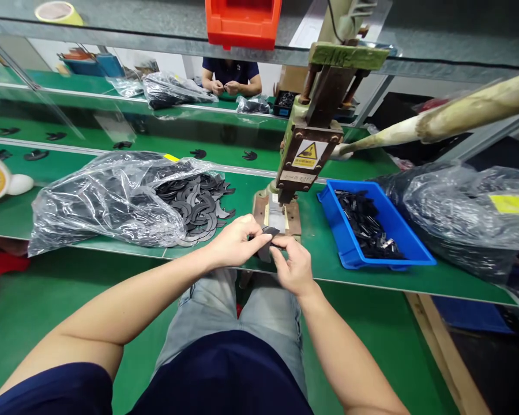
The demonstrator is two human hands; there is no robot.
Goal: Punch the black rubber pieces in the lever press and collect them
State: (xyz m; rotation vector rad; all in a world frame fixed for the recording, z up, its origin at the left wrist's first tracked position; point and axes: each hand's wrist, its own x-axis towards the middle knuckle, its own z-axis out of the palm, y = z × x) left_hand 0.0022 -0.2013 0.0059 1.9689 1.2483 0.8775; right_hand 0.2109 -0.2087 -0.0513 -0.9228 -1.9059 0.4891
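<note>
My left hand (241, 241) pinches a curved dark grey plastic piece (265, 252) between thumb and fingers at the table's front edge. Closed against the right side of the same piece, my right hand (294, 266) seems to have a small black part in its fingertips, mostly hidden. Just beyond both hands stands a hand press (311, 124) with a metal fixture (277, 218) at its base. Left of the hands, several similar curved pieces (199, 204) spill from a clear plastic bag (108, 202). To the right, a blue tray (398, 219) holds small black parts (363, 222).
The press's long lever (450, 115) reaches out to the right. A bulging plastic bag (454, 207) lies beyond the tray. Several assembled black pieces (249, 155) lie along the green strip behind. An orange bin (243, 23) sits overhead. Across the line a person (231, 78) works.
</note>
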